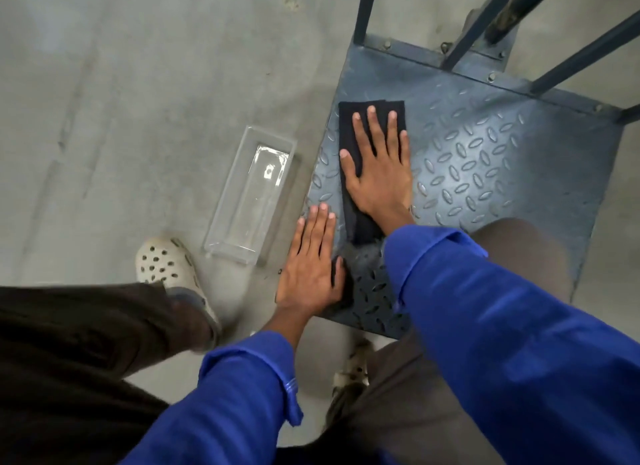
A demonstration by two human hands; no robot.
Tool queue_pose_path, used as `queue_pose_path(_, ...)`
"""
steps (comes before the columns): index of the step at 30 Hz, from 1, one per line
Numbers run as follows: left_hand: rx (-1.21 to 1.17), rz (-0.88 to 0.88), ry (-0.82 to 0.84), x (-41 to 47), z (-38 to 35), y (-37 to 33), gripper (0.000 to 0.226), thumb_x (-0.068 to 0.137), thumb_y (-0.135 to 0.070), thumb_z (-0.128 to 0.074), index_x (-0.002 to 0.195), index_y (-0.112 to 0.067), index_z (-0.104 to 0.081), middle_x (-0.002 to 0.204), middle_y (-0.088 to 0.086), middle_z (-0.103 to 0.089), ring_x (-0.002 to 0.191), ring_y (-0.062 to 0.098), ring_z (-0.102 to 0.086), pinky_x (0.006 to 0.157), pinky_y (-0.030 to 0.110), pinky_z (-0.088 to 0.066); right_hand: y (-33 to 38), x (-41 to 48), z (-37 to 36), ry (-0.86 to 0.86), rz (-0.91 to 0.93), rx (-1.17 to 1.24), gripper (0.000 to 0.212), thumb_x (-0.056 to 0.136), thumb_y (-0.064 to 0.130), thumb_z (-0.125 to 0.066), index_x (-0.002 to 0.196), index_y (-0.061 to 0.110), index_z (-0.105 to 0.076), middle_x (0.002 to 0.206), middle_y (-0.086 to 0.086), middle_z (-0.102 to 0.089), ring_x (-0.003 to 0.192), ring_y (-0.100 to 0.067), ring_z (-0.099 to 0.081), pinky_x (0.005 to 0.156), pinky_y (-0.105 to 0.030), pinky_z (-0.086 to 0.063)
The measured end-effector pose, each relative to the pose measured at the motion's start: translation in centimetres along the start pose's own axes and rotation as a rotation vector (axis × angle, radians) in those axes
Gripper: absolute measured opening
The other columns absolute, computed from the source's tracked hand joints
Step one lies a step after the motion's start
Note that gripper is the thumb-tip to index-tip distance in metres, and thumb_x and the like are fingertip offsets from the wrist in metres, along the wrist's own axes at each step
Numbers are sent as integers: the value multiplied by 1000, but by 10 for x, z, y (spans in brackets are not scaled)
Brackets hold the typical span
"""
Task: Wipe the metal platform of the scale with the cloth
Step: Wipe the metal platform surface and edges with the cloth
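Right hand (379, 174) lies palm-down, fingers straight and slightly fanned, pressing the cloth (349, 125) flat with no pinch. Left hand (311, 267) rests flat on the platform (485, 160) at its left edge, fingers straight and close together, holding nothing. Cloth: black, folded into a narrow strip, on the platform's left portion. Long axis runs from the platform's near edge toward its railed far edge. Far end shows past the fingertips.
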State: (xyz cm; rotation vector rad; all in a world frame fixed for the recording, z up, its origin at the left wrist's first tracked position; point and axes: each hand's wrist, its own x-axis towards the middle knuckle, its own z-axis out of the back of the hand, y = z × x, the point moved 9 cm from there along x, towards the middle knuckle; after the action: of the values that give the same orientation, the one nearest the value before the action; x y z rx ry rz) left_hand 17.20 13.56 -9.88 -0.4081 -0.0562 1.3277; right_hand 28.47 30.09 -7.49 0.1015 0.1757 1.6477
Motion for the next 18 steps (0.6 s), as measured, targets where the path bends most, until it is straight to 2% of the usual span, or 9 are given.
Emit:
queue_pose_path(5,10,-1,-29,1,2,0,81,105,-35,-43,170,0,-9,180,18,0,168,30,4,135,51,-12,24,22,-2,37,158,7,66,110,59,-18,169,32,-7,178,4,-3,164,-27,2,132,-51,-8)
queue_pose_path(8,-18,3,-64,-1,5,3,79,107,-34,-44,170,1,-11,180,19,-2,168,29,1,136,50,-13,27,-12,-3,54,275,6,65,111,56,-23,169,31,-10,178,4,-5,164,-27,1,132,-51,-10)
queue_pose_path(11,-20,7,-90,-2,5,5,79,107,-34,-42,170,2,-12,180,19,-3,168,30,-1,135,52,-17,10,-38,0,48,252,16,65,111,56,-29,169,32,-13,178,5,-7,165,-24,0,132,-50,-12)
queue_pose_path(14,22,25,-77,-2,3,3,81,106,-37,-41,170,0,-9,180,18,0,168,29,3,136,51,-13,1,-21,5,42,217,11,66,110,58,-30,169,33,-15,177,6,-9,165,-24,-3,132,-50,-13)
queue_pose_path(18,55,50,-20,4,-1,6,90,108,-56,-36,171,-3,0,180,14,11,167,28,12,137,47,-4,0,38,10,37,180,-16,67,108,61,-23,168,36,-12,177,6,-8,164,-26,-3,132,-50,-10)
